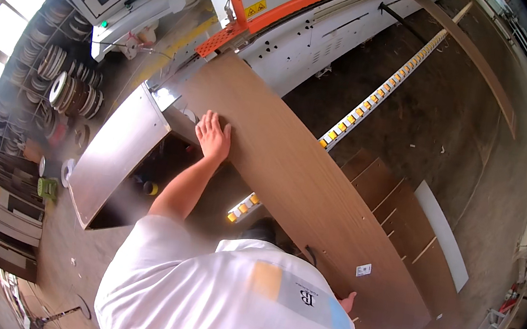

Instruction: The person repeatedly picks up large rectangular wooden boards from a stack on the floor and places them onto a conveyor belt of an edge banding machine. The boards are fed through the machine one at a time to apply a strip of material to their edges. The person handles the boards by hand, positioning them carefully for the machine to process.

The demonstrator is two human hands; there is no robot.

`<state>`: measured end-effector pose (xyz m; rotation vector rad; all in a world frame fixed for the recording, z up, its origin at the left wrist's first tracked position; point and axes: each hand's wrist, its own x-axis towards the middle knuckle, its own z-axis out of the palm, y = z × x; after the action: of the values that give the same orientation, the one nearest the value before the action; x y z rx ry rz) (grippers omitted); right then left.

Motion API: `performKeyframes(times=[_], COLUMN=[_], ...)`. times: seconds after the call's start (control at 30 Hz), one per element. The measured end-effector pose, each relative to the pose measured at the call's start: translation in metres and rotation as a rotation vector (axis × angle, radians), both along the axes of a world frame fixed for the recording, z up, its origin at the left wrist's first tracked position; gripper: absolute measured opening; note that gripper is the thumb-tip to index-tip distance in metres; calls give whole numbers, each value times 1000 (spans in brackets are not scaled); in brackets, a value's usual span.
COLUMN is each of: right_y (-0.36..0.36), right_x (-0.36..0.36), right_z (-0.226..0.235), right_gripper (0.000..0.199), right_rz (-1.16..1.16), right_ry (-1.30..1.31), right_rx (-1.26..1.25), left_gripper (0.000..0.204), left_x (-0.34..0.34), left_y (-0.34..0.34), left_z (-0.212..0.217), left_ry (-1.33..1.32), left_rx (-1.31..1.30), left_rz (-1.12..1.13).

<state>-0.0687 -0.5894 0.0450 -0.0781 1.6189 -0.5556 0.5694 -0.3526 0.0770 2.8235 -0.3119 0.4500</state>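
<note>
Left hand (213,136) is pressing flat, fingers spread, on the long brown panel (304,183); right hand (347,302), at five o'clock, is mostly hidden, grip unclear. Panel is pointing toward the edging machine (294,29) at twelve; uneven pushing could skew it.

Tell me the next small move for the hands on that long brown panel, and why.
Probably slide the panel forward into the machine. The left hand lies flat on its near edge, the right hand is at its rear end, and its front end already meets the orange guard.
</note>
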Motion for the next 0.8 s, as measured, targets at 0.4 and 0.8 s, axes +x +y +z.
performKeyframes(times=[0.4, 0.8], right_y=[20, -28], right_x=[96, 105], right_z=[55, 30], right_gripper=[61, 53], right_rz=[249, 293], right_ry=[-287, -152], right_rx=[-77, -18], left_gripper=[81, 81], left_x=[102, 118], left_y=[2, -13], left_z=[2, -5], left_ry=[423, 429], left_rx=[-379, -484], left_rz=[483, 478])
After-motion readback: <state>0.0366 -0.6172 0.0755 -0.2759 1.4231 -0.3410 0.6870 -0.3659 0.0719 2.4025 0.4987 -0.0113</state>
